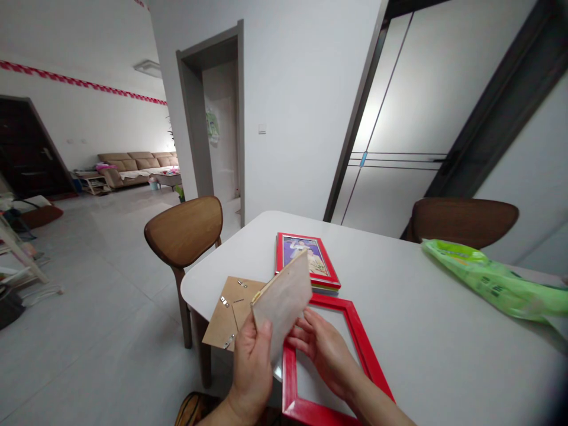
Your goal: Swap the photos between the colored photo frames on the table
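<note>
My left hand [254, 364] grips a thin, pale rectangular board [286, 302] by its lower left edge, thumb on the near face. The board is tilted up above the table. My right hand [326, 352] is at the board's lower right edge, fingers slightly bent and apart; whether they touch it is hard to tell. Beneath that hand lies an empty red picture frame [370, 349] at the table's near edge. A brown backing board [222, 316] with metal clips lies to the left, overhanging the edge. Behind the pale board, a red framed photo [331, 263] rests on a stack, partly covered.
The white table [426, 331] carries a green plastic bag [497, 284] at the right. One wooden chair [186, 228] stands to the left, another chair [465, 219] at the far side. A sofa [137, 165] is in the room beyond.
</note>
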`<control>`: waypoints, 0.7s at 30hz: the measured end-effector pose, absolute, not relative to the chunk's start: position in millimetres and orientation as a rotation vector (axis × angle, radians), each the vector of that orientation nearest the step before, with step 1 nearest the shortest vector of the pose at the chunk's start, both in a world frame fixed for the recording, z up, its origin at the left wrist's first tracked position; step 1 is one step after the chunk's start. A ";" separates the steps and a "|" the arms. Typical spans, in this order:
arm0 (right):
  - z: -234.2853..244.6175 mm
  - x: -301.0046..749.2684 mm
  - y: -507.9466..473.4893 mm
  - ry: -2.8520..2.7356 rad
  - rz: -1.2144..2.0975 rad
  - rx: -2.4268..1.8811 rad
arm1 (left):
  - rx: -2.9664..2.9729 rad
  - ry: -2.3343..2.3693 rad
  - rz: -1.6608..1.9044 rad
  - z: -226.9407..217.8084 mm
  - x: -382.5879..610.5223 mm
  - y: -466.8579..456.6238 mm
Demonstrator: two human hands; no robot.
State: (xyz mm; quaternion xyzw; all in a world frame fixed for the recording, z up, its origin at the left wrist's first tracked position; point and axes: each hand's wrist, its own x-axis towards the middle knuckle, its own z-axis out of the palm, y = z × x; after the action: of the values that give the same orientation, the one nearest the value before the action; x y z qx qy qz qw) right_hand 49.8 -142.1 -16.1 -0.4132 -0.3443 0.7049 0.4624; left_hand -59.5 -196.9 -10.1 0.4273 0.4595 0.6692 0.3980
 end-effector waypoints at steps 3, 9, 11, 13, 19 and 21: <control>-24.7 68.9 -136.3 -0.764 1.619 -0.951 | 0.851 0.942 1.619 -10.7 -45.5 -194.7; -19.4 129.0 -127.2 -1.052 1.472 -1.397 | 1.103 1.176 1.380 -27.8 -58.9 -191.5; -21.7 139.6 -127.1 -1.158 1.429 -1.491 | 1.347 1.289 1.235 -31.5 -60.5 -195.1; -27.5 142.8 -125.7 -1.208 1.409 -1.534 | 1.566 1.378 1.058 -33.7 -58.2 -199.4; -44.8 137.8 -113.7 -1.302 1.393 -1.504 | 1.936 1.417 0.635 -33.4 -51.4 -204.5; -45.3 138.8 -111.8 -1.381 1.365 -1.515 | 1.969 1.418 0.594 -31.1 -52.5 -204.6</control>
State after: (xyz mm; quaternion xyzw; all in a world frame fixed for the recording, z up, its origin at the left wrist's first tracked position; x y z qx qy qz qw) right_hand 138.8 -111.8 -45.3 -0.5800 -0.5287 0.5226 0.3331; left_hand -52.5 -204.6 -31.1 0.7478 0.5385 0.2255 0.3160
